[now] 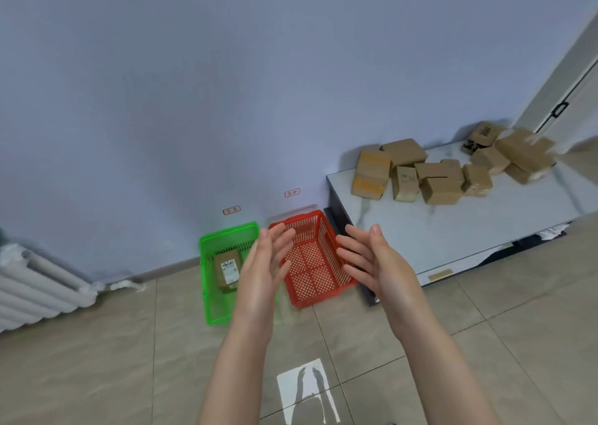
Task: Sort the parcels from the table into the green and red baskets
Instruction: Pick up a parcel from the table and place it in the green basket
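Both hands empty, fingers spread, palms facing: left hand over the green plastic mesh basket, right hand by the red plastic mesh basket. One labelled brown cardboard parcel lies in green; red looks empty. Brown cardboard boxes heaped on the white marble-look tabletop, well apart rightward. White radiator far left, nothing blocks.

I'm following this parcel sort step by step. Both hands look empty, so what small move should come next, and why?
Probably turn right and reach for the nearest parcel on the table. Both the left hand and right hand are open and hold nothing, the green basket has one box, the red basket appears empty, and many parcels remain.
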